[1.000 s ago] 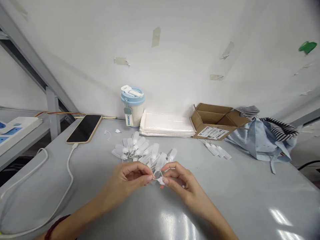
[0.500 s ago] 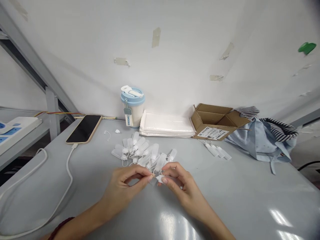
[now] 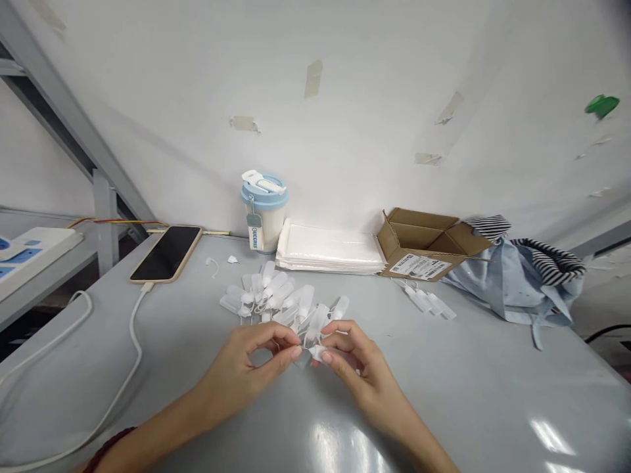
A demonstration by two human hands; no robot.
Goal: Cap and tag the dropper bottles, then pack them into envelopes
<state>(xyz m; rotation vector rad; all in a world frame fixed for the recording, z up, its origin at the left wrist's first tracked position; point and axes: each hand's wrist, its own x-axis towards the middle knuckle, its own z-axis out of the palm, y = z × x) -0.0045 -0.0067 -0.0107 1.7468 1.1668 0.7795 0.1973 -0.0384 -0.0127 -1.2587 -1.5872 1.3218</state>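
Over the near edge of the pile, my left hand pinches a thin pin-like piece between thumb and forefinger. Its point meets the tip of a small white pointed nozzle, which my right hand grips between thumb and fingers. Whether a bottle body is joined to this nozzle is hidden by my fingers. Just behind both hands lies a pile of small translucent squeeze bottles with white tops and thin tethers. Several more such bottles lie in a row to the right.
A phone on a white cable lies left. Along the wall stand a blue-lidded cup, stacked white padded packets, an open cardboard box and a light blue bag. A loose white nozzle lies behind the pile.
Both hands stay nearly in place, still pinching the thin piece and the nozzle. The view has tilted slightly; the pile looks unchanged.
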